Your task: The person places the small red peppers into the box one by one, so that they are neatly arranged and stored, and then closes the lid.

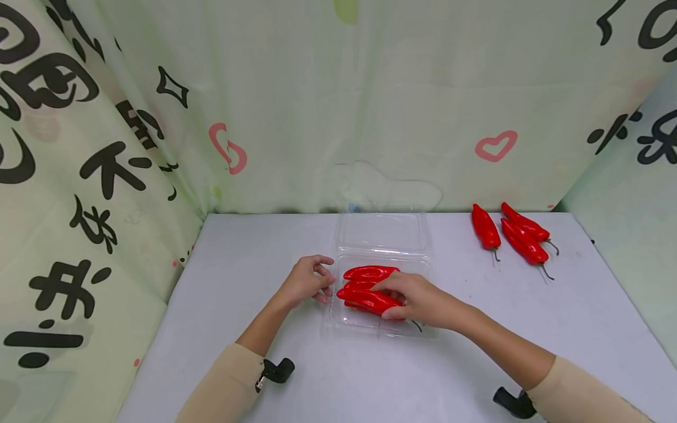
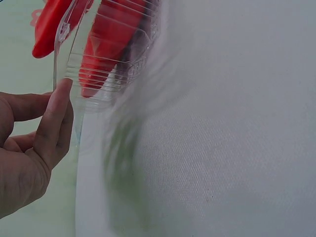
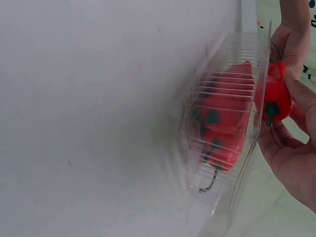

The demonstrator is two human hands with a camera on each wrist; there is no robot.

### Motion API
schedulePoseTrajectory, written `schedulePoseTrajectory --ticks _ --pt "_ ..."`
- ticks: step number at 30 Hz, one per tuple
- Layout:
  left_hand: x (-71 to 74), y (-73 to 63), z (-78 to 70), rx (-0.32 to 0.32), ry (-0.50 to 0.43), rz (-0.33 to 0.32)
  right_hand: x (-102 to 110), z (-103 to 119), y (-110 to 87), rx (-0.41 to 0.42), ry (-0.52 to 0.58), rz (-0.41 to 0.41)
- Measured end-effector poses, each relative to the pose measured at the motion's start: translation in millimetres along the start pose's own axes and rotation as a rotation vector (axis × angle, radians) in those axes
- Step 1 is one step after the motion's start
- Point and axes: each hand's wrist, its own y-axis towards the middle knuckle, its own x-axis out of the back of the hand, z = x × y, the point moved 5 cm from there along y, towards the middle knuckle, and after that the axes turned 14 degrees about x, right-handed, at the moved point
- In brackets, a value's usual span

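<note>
My right hand [image 1: 423,299] grips a red chili pepper [image 1: 368,299] with thumb and fingers above a clear plastic box. In the right wrist view the held pepper [image 3: 276,98] shows its green stem end, level with the box rim. Beneath it, more red peppers [image 1: 372,272] lie in the box [image 1: 344,319], also visible through its ribbed wall [image 3: 222,89]. My left hand [image 1: 308,281] is at the box's left edge, fingers loosely bent. In the left wrist view, a fingertip [image 2: 63,89] appears to touch the rim.
The box's clear lid [image 1: 382,232] stands open toward the back curtain [image 1: 296,117]. Three red peppers [image 1: 485,228] lie at the table's back right. White table surface [image 1: 359,376] extends in front of the box. Printed curtains enclose the left, back and right.
</note>
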Motion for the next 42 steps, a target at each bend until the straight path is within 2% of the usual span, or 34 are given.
schedulePoseTrajectory --ticks 11,22,42 --pt "0.1 -0.5 0.6 -0.006 -0.001 0.007 -10 3 2.5 0.040 -0.072 0.049" --pt "0.1 0.2 0.8 -0.008 -0.007 0.011 -16 1 3.9 0.033 -0.043 0.028" --pt "0.0 0.4 -0.1 -0.008 0.000 0.014 -23 3 3.9 0.035 -0.074 0.012"
